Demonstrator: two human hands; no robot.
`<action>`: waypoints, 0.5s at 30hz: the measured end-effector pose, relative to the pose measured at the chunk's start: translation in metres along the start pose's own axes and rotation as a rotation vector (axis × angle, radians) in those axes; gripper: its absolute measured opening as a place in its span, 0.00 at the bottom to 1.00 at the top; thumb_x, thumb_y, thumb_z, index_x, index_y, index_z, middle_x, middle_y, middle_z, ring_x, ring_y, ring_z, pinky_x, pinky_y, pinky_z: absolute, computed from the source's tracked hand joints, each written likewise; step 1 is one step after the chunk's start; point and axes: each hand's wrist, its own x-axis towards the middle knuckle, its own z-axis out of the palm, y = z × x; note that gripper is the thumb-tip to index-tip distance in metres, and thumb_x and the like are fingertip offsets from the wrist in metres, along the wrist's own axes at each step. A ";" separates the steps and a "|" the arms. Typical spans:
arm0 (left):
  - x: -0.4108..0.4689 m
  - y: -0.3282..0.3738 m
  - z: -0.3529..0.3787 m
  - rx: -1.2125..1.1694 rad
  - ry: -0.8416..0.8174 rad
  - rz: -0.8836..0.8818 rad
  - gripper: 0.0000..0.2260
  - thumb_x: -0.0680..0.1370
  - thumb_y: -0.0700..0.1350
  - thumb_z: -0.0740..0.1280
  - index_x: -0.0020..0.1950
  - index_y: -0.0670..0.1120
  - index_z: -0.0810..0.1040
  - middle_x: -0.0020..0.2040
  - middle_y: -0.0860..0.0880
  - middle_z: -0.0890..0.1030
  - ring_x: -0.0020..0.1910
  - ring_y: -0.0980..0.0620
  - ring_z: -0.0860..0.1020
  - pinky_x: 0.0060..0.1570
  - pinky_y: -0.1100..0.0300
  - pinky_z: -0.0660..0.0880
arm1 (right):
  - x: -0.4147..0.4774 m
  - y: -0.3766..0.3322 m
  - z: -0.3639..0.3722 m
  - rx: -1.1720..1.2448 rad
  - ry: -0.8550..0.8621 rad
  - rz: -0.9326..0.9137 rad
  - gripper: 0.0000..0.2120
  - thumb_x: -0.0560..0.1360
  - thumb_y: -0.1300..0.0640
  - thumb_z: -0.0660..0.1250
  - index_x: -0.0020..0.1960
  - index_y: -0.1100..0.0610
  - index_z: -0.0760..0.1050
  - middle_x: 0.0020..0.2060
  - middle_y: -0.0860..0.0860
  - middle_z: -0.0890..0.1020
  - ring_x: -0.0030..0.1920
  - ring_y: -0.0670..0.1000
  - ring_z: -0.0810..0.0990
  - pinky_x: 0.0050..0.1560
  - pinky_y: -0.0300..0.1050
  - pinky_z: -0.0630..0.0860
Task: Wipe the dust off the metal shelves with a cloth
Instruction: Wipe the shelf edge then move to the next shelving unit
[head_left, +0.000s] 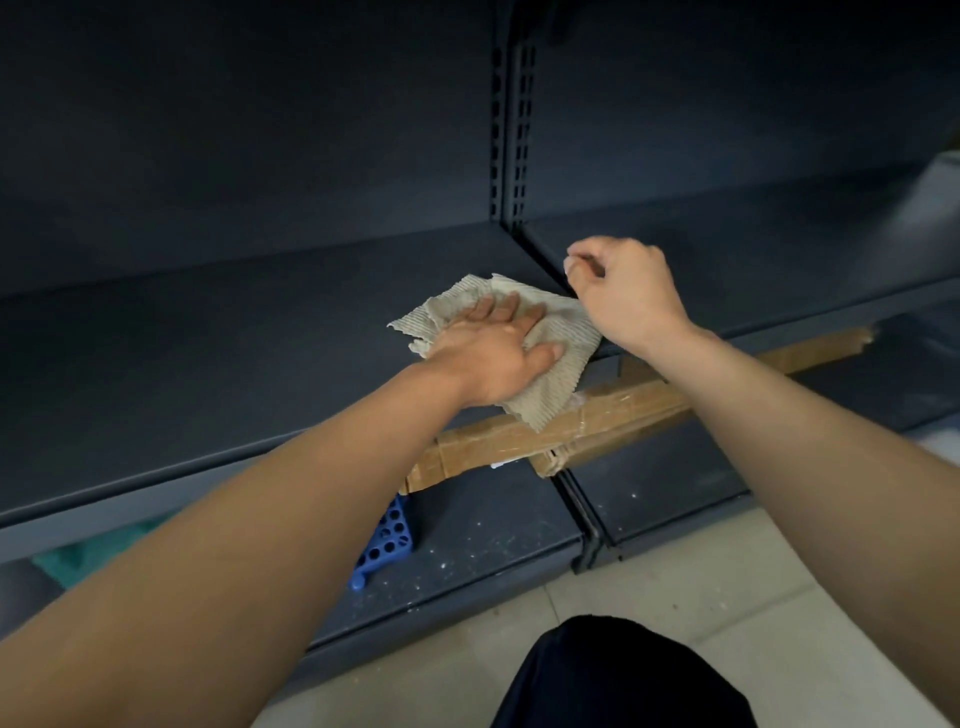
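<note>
A beige ribbed cloth (563, 338) lies crumpled on the dark metal shelf (234, 364), its lower corner hanging over the front edge. My left hand (491, 348) presses flat on the cloth with straight, spread fingers. My right hand (623, 288) hovers just right of the cloth, above the seam between two shelf sections, its fingers curled in and holding nothing that I can see.
A slotted upright post (511, 130) divides the shelving. On the dusty lower shelf (483, 540) lie long taped cardboard boxes (597, 421), a blue perforated rack (387, 540) and something green (88, 553). Pale tiled floor (727, 597) and my dark-clad knee (623, 675) are below.
</note>
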 end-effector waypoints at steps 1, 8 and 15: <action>0.003 0.006 0.001 -0.001 0.004 0.019 0.28 0.79 0.63 0.47 0.76 0.53 0.48 0.77 0.48 0.47 0.76 0.49 0.44 0.73 0.54 0.42 | 0.000 0.003 -0.004 0.001 0.014 0.009 0.15 0.79 0.53 0.61 0.62 0.56 0.78 0.53 0.53 0.83 0.56 0.54 0.80 0.59 0.46 0.74; 0.012 0.028 0.005 -0.026 0.046 0.119 0.25 0.80 0.58 0.49 0.76 0.51 0.51 0.77 0.46 0.50 0.76 0.47 0.47 0.73 0.54 0.45 | -0.001 0.008 -0.022 0.015 0.057 0.028 0.14 0.79 0.53 0.61 0.61 0.56 0.78 0.54 0.53 0.83 0.56 0.54 0.80 0.60 0.48 0.74; -0.005 0.015 0.000 -0.075 0.043 0.157 0.23 0.81 0.55 0.53 0.75 0.52 0.55 0.77 0.49 0.55 0.75 0.48 0.51 0.72 0.53 0.51 | -0.008 -0.022 -0.009 -0.018 0.004 -0.043 0.15 0.79 0.52 0.61 0.62 0.55 0.78 0.54 0.53 0.83 0.57 0.55 0.79 0.60 0.48 0.74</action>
